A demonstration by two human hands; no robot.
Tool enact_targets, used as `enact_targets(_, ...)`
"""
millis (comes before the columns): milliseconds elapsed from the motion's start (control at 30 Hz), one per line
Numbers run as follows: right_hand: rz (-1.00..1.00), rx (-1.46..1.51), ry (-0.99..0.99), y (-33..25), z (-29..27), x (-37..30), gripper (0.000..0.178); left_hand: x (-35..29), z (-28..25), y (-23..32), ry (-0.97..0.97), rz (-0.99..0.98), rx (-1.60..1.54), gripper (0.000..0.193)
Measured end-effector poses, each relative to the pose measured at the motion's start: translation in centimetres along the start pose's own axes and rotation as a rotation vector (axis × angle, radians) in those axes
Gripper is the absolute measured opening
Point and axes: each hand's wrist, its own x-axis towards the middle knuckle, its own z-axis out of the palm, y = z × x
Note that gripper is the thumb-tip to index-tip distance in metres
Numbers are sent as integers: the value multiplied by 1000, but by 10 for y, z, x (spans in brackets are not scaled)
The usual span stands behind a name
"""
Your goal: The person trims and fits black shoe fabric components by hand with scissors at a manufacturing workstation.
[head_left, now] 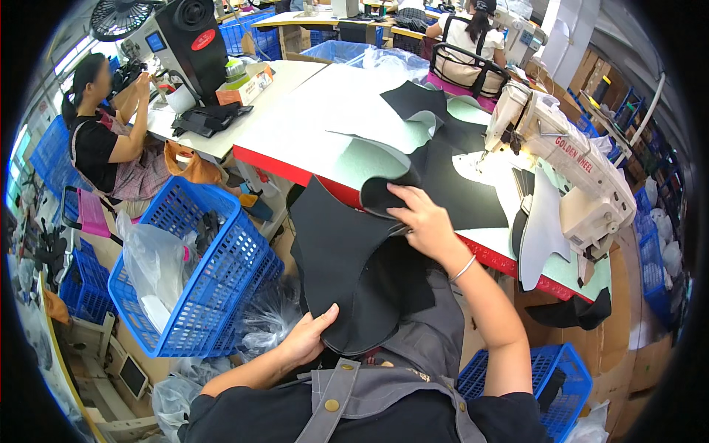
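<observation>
Black cut fabric pieces [332, 251] hang over my lap, in front of the table's red front edge. My left hand [309, 336] grips their lower left edge, thumb on top and fingers hidden beneath. My right hand [425, 220] is closed on the curled edge of a black fabric piece [380, 198] at the table's edge. A small shiny thing shows under its fingers, too small to tell. More black panels with a pale green underside [473, 155] lie on the table, reaching toward the white sewing machine [569, 151].
The white tabletop [310, 111] stretches ahead. Grey and black pieces [543, 229] hang at its right edge. A blue basket [247, 251] with plastic bags stands left, another blue basket [576, 380] lower right. One person [103, 140] works at the left, another [473, 44] sits far right.
</observation>
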Motion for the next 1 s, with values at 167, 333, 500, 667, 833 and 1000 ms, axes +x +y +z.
enact_targets(167,317,344,-117,24,-51,42,5,-1,0,1,-9,-22,-19,42)
enact_targets(333,83,497,81,-33,-91,55,9,2,-1,-3,-75,-6,-41,41)
enact_targets(500,-505,302,-447,-123,-57,-10,12,3,-15,-5,-29,-83,-18,39)
enact_targets(667,-475,336,-416,-114,-40,-39,13,1,-29,4,-339,-56,-95,47)
enact_targets(833,-406,376,-418,-114,-36,-41,28,-4,-18,4,-382,-103,-74,54)
enact_targets(1000,57,816,-611,-100,-55,-37,37,-3,-6,-11,18,-55,85,43)
